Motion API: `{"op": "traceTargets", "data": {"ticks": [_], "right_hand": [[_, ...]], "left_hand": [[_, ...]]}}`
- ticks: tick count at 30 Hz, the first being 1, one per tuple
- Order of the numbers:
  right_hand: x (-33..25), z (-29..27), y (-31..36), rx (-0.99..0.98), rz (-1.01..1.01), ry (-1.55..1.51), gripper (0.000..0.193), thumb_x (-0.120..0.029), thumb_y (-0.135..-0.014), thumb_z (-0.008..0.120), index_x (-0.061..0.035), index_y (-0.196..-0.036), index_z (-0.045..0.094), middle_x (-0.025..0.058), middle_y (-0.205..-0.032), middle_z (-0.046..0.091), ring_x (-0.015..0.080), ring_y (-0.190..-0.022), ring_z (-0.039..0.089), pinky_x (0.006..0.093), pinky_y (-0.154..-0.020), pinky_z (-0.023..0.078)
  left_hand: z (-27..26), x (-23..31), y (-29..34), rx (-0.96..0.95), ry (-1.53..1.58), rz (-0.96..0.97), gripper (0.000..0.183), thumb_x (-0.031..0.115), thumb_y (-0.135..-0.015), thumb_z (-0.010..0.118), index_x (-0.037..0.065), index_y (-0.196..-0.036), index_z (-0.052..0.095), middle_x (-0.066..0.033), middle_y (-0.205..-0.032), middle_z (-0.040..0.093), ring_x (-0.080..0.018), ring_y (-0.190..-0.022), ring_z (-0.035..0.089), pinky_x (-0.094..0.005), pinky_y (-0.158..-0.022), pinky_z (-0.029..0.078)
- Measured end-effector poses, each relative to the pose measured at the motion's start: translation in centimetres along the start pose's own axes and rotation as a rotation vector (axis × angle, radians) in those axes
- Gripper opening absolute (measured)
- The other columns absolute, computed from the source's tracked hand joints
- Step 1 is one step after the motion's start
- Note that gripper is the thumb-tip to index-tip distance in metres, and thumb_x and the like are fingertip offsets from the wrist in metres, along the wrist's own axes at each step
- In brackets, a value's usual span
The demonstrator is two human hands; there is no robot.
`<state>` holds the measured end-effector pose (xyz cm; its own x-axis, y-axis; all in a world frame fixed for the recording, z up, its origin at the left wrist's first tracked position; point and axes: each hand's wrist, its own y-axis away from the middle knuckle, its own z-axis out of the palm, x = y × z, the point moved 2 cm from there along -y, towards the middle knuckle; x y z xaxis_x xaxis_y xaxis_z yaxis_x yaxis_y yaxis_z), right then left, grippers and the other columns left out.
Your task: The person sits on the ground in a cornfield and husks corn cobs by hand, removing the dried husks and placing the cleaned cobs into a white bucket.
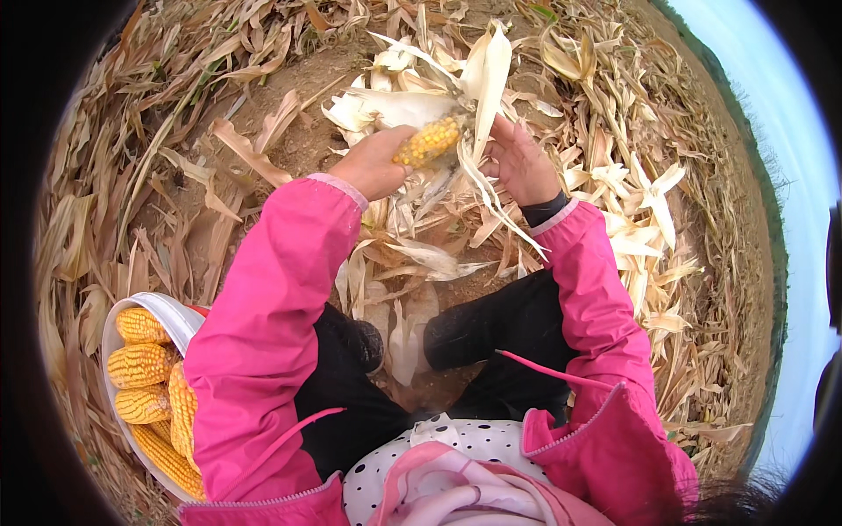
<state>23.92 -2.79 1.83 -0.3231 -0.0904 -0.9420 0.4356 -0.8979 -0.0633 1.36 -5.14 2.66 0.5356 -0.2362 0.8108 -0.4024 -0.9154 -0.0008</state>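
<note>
My left hand (375,163) grips a yellow corn cob (428,141) near its base, with the kernels showing between my fingers. Pale dry husk leaves (488,79) still hang from the cob and stand up past it. My right hand (523,163) is on the right side of the cob, fingers closed on a strip of husk that trails down toward my wrist. Both arms wear bright pink sleeves.
A white sack (167,317) at my lower left holds several peeled yellow cobs (143,366). Dry husks and stalks (631,202) cover the bare soil all around. My legs in black trousers (491,331) are below my hands.
</note>
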Motion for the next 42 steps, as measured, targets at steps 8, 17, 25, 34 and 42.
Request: {"op": "traceTargets", "data": {"ticks": [8,17,25,34,42], "right_hand": [[2.1,-1.0,-1.1,0.195,-0.139,-0.006,0.034,-0.024,-0.096,0.045,-0.0037,-0.122,0.049,0.0032,-0.108,0.059,0.0135,-0.094,0.056,0.0318,-0.081,0.047],[1.7,2.4,-1.2,0.163,-0.272,-0.254,0.037,-0.027,-0.097,0.039,-0.0016,-0.123,0.045,0.01,-0.115,0.055,0.0216,-0.101,0.054,0.0351,-0.092,0.043],[2.2,2.5,-0.8,0.255,-0.254,-0.272,0.035,-0.027,-0.098,0.036,0.001,-0.118,0.046,0.0128,-0.11,0.057,0.0228,-0.099,0.056,0.0375,-0.09,0.045],[4.2,-0.4,-1.9,0.265,0.024,-0.424,0.031,-0.024,-0.097,0.039,0.0015,-0.106,0.055,0.0135,-0.099,0.062,0.024,-0.089,0.06,0.0388,-0.084,0.048],[2.5,0.1,-2.2,0.229,-0.042,-0.466,0.029,-0.023,-0.098,0.037,-0.0032,-0.114,0.051,0.0092,-0.106,0.059,0.0211,-0.095,0.057,0.0367,-0.087,0.046]], "left_hand": [[1.5,0.6,0.1,0.025,0.017,0.128,0.049,0.014,-0.077,0.061,0.0,-0.122,0.045,-0.0222,-0.113,0.055,-0.0323,-0.106,0.053,-0.0351,-0.091,0.04],[3.1,2.2,0.1,0.164,-0.129,0.151,0.052,0.039,-0.076,0.064,-0.002,-0.104,0.049,-0.025,-0.086,0.061,-0.0404,-0.084,0.059,-0.0436,-0.073,0.046],[3.9,1.6,0.0,0.193,-0.404,0.327,0.054,0.042,-0.076,0.066,-0.002,-0.102,0.047,-0.0244,-0.084,0.06,-0.0404,-0.08,0.059,-0.0449,-0.068,0.047],[3.8,0.6,-0.4,0.314,-0.489,0.599,0.055,0.033,-0.075,0.068,-0.001,-0.112,0.045,-0.0223,-0.094,0.058,-0.0413,-0.089,0.057,-0.0446,-0.075,0.046],[2.7,0.6,-0.8,0.128,-0.171,0.306,0.056,0.031,-0.078,0.067,0.005,-0.121,0.041,-0.0232,-0.101,0.058,-0.0376,-0.096,0.056,-0.0408,-0.082,0.045]]}}
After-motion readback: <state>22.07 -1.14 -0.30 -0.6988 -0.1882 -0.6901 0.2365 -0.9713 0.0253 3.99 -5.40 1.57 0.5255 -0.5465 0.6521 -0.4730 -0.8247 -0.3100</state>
